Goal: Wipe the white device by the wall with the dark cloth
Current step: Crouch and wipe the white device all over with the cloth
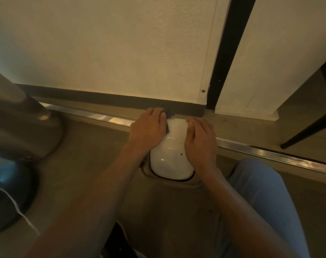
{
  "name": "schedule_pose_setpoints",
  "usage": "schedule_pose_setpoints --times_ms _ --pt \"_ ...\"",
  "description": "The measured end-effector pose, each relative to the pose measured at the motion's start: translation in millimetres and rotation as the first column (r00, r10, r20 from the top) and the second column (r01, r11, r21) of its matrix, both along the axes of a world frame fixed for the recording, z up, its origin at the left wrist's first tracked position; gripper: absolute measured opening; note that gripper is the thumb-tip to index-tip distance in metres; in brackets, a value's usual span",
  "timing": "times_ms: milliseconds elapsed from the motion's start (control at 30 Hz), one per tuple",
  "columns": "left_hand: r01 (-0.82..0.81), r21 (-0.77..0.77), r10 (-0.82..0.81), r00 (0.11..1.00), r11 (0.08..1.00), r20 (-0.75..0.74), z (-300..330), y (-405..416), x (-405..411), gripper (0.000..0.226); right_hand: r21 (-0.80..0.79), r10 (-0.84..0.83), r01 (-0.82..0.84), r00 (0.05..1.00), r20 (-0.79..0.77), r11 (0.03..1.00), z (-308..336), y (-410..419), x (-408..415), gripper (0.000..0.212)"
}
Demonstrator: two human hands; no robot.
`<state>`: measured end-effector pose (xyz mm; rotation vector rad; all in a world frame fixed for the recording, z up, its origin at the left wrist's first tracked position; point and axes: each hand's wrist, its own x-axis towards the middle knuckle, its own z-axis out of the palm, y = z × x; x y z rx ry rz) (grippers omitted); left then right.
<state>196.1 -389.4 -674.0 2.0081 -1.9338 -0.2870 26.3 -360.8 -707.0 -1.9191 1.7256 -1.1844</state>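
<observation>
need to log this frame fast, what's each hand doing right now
Left hand: holds the dark cloth against the white device.
Right hand: rests on the device's right side, fingers relaxed, holding nothing.

Both forearms are bare, no sleeves showing; the left hand (146,130) and right hand (200,140) wear nothing. Light blue trousers (260,192) cover one leg.
</observation>
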Motion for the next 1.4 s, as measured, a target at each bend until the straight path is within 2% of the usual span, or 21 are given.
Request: schedule_pose_setpoints --times_ms 33,100,200,267,300,367,433,467,567,633,667,733,800,900,1000,1067,1133,1200,1267,1400 --pt "-0.083 0.067 0.082 0.996 0.994 0.023 4 -8 -4 0.038 0.01 0.005 -0.005 1.0 -0.001 1.0 0 0 1 0.033" --pt "-0.103 0.085 0.093 0.989 0.991 0.111 9 -12 -20 0.038 0.007 0.014 -0.014 1.0 -0.004 1.0 2 0 1 0.035" --pt "0.128 -0.112 -0.112 0.983 0.985 0.143 6 12 -33 0.035 -0.013 0.017 -0.017 1.0 0.016 1.0 1 0 0 0.035" --pt "0.187 -0.167 -0.169 0.979 0.968 0.116 -1 27 -20 0.037 -0.02 0.014 -0.014 1.0 0.022 1.0 0 1 0 0.034" --pt "0.134 -0.15 -0.126 0.99 0.98 0.065 -3 25 -14 0.04 -0.019 0.013 -0.013 1.0 0.016 1.0 0 1 1 0.033" --pt "-0.066 -0.025 0.066 0.998 0.997 -0.021 1 9 -11 0.043 -0.003 0.016 -0.016 1.0 0.004 1.0 0 0 2 0.034" --pt "-0.166 0.032 0.165 0.985 0.986 0.053 5 -2 -21 0.039 0.01 0.016 -0.016 1.0 0.003 1.0 1 0 2 0.035" --pt "-0.136 -0.001 0.136 0.987 0.991 0.089 5 -1 -28 0.038 0.011 0.015 -0.015 1.0 0.003 1.0 3 0 2 0.035" --pt "0.115 -0.154 -0.102 0.991 0.981 0.088 -2 26 -32 0.035 -0.022 0.017 -0.017 1.0 0.01 1.0 5 1 1 0.035" --pt "0.17 -0.21 -0.159 0.985 0.963 0.069 -9 42 -17 0.034 -0.039 0.011 -0.011 1.0 0.016 0.999 3 2 1 0.03" --pt "0.11 -0.189 -0.11 0.994 0.976 0.009 -8 42 -12 0.035 -0.03 0.007 -0.007 1.0 0.017 1.0 1 2 1 0.028" --pt "-0.104 -0.075 0.098 0.991 0.992 -0.088 -3 26 -12 0.036 -0.004 0.01 -0.01 1.0 0.018 1.0 0 0 1 0.028" --pt "-0.175 -0.042 0.173 0.984 0.984 -0.031 -1 13 -22 0.035 -0.002 0.01 -0.01 1.0 0.009 1.0 0 0 2 0.028" --pt "0.009 -0.19 0.005 0.998 0.982 0.068 -7 27 -33 0.038 -0.029 0.009 -0.008 1.0 0.024 1.0 1 1 1 0.025" --pt "0.194 -0.233 -0.175 0.98 0.953 0.098 -20 56 -14 0.041 -0.031 0.003 -0.002 1.0 0.019 1.0 -1 2 1 0.025" --pt "0.119 -0.21 -0.121 0.993 0.97 0.007 -18 54 -2 0.04 -0.012 0.006 -0.006 1.0 0.008 1.0 -1 1 1 0.027" --pt "-0.028 -0.143 0.018 0.997 0.989 -0.072 -11 35 -4 0.037 0.005 0.011 -0.011 1.0 0.001 1.0 -1 0 1 0.03" --pt "-0.106 -0.091 0.101 0.993 0.99 -0.054 -6 15 -15 0.036 -0.003 0.009 -0.009 1.0 -0.003 1.0 -1 0 1 0.029" --pt "-0.086 -0.116 0.088 0.996 0.99 0.014 -4 15 -28 0.038 -0.027 0.006 -0.006 1.0 -0.002 1.0 0 0 2 0.028" --pt "0.114 -0.222 -0.088 0.989 0.968 0.121 -22 61 -28 0.046 -0.032 0.016 -0.016 1.0 0.004 0.999 -1 1 1 0.026"
